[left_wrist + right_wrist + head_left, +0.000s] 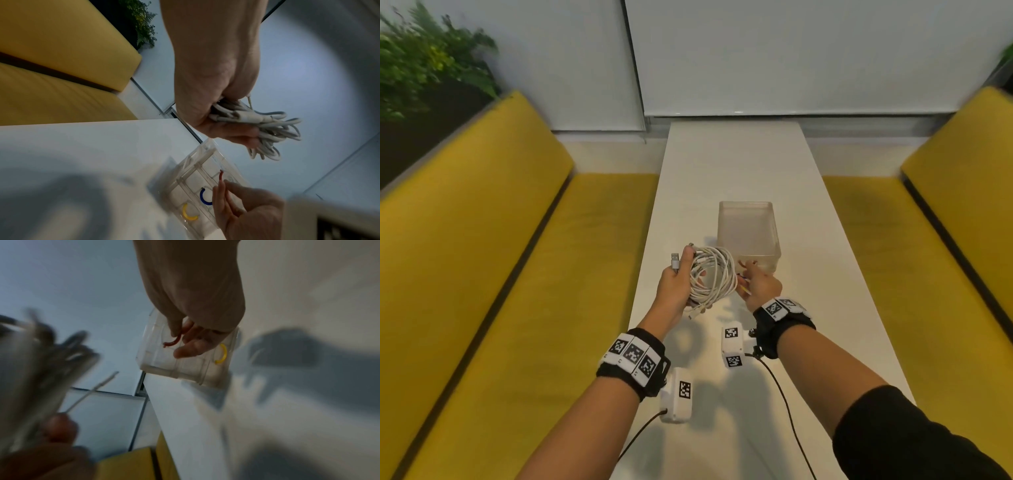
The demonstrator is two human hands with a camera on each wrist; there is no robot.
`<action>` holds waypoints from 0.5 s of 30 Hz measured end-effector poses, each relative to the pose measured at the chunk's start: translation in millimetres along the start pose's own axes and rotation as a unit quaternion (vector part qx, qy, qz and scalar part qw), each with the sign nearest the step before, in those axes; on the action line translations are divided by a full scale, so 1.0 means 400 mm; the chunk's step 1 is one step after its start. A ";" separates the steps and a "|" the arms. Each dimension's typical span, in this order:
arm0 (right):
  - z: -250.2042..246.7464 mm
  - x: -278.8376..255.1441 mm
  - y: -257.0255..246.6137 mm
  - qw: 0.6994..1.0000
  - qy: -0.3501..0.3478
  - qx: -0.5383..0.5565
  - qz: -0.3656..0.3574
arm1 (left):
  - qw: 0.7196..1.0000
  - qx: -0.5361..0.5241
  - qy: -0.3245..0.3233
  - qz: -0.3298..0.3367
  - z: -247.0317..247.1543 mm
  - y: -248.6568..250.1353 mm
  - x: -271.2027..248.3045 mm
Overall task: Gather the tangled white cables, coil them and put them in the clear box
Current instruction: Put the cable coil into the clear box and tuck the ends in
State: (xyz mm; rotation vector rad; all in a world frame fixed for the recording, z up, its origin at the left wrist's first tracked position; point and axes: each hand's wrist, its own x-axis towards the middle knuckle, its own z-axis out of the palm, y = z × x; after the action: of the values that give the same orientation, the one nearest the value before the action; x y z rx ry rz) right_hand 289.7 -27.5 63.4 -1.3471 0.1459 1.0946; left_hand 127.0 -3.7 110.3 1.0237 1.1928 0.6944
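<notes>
White coiled cable bundle was gripped in left hand, red rubber band pinched by right hand near clear plastic box; coil prob. could've sprung loose if grip slackened.

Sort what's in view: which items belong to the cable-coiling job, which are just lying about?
Job items:
- white cables, coiled, gripped by left hand
- clear box on the white table
- red ring, pinched by right hand

Lying about:
- blue ring and yellow ring, seen by the box
- yellow benches
- plant
</notes>
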 end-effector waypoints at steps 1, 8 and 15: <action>-0.009 0.004 0.002 1.000 -0.005 -0.006 -0.004 | 1.000 -0.001 -0.001 -0.003 -0.004 -0.002 0.001; -0.074 -0.010 -0.005 0.995 -0.056 0.073 0.050 | 0.998 0.052 0.020 0.036 -0.008 -0.008 0.030; -0.172 -0.069 0.010 0.993 -0.081 0.059 0.063 | 0.945 0.252 0.034 0.204 0.070 0.069 0.024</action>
State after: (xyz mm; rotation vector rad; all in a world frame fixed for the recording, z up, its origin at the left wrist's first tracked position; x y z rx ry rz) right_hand 305.9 -99.8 58.4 -1.1499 0.1756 1.2772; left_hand 158.5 8.6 132.7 1.7228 1.2621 0.7642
